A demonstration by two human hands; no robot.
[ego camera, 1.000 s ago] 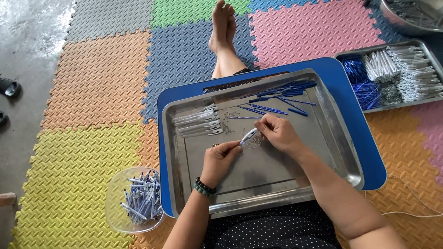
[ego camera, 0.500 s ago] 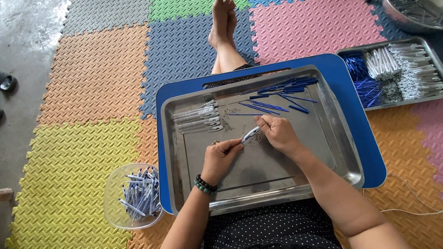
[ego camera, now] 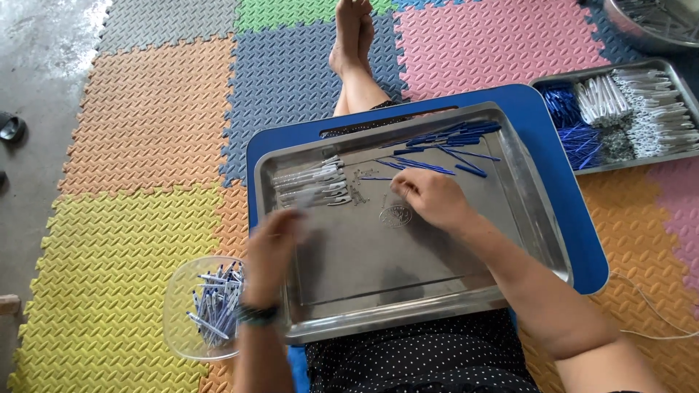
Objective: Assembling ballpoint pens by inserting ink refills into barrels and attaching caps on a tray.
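Note:
A steel tray (ego camera: pixel 524 218) rests on a blue board (ego camera: pixel 575 218) over my lap. My left hand (ego camera: pixel 273 247) is blurred at the tray's left rim, above a clear bowl of blue and white pens (ego camera: pixel 211 306); a pale pen-like piece (ego camera: pixel 304 198) shows at its fingertips. My right hand (ego camera: pixel 431 198) lies on the tray with fingers curled down, touching the spot by the thin blue refills (ego camera: pixel 444 149). Its fingertips are hidden. White pen barrels (ego camera: pixel 313 183) lie in a row at the tray's left, with tiny springs (ego camera: pixel 358 195) beside them.
A second steel tray (ego camera: pixel 619 161) at the right holds blue refills, white barrels and clips. A metal basin (ego camera: pixel 655 18) sits at the top right corner. My bare feet (ego camera: pixel 353 33) stretch out over coloured foam mats. Bare concrete lies at the left, with a sandal (ego camera: pixel 13 127).
My hands have parted. The left hand swung left and down from the tray's middle toward the bowl of pens. The right hand shifted up toward the blue refills.

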